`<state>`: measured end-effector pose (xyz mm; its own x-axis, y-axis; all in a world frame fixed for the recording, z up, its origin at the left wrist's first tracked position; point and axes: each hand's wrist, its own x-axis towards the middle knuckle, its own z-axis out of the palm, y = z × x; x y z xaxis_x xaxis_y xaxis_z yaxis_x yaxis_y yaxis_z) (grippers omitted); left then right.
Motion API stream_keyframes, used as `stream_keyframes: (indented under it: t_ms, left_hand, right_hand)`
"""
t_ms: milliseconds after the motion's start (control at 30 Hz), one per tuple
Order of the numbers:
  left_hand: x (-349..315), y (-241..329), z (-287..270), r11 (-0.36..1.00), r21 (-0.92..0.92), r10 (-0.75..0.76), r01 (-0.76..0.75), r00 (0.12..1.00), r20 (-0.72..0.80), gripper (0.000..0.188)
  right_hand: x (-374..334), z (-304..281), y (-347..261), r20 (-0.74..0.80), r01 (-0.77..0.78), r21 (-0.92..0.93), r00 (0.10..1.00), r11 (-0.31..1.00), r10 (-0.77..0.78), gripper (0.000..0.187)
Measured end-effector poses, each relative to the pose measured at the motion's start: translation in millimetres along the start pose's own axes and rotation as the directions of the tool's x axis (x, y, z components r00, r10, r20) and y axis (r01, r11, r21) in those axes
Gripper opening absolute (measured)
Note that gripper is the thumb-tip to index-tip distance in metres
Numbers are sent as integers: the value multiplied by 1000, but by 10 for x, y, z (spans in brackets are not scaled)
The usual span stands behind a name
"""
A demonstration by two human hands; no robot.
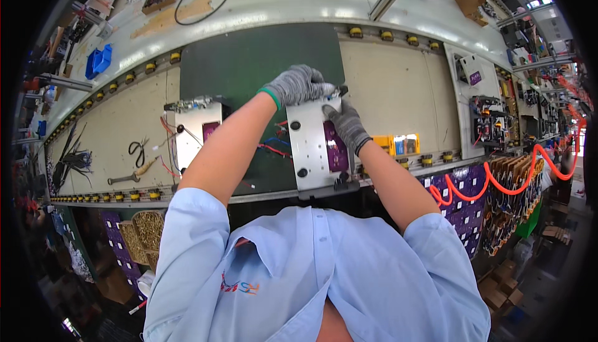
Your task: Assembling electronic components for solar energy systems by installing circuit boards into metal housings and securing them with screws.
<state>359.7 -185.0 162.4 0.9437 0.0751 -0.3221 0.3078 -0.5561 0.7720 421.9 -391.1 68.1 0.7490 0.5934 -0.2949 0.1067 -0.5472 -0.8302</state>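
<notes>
A silver metal box (305, 149) with round black feet and a purple label on its side lies on the dark green mat (255, 52) in front of me. My left hand (300, 85), in a grey knit glove with a green cuff, bends over the box's far end. Its fingers are closed by small fittings there, and what they pinch is hidden. My right hand (349, 127), gloved in grey too, grips the box's far right side, thumb on the upper face. Red and blue wires (277, 146) run out at the box's left.
Left of my forearm stands a second metal box (190, 133) with wires. Further left lie a wrench (132, 175), scissors (137, 153) and black cable ties (73, 161). Yellow small boxes (398, 144) sit right of my hand. An orange coiled hose (492, 186) hangs at the right.
</notes>
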Motion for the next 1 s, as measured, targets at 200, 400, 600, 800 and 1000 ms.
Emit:
stream_keyframes:
  t_ms: [200,400,600,800,1000]
  left_hand:
    - [32,-76,92,996,-54,-66,67,998,14,59]
    - [-135,94,163,991,129,-10,23,995,-98,50]
    - [-761,304,271,957,287,155,35,774,-614,46]
    - [-1852,47,1117,913,-181,-406,366,855,-322,47]
    - [-1799,-394,1766,722,-567,-554,397,823,-129,64]
  right_hand:
    - [57,57,97,42,-42,85,998,996,39,49]
    - [41,-89,-68,160,-189,174,974,966,161,47]
    - [-714,-544,-325,-16,128,110,992,986,-127,44]
    - [-1579,-563,-482,349,701,-221,706,678,-617,35]
    - [-1551,-273,-537,624,735,-517,675,439,-395,30]
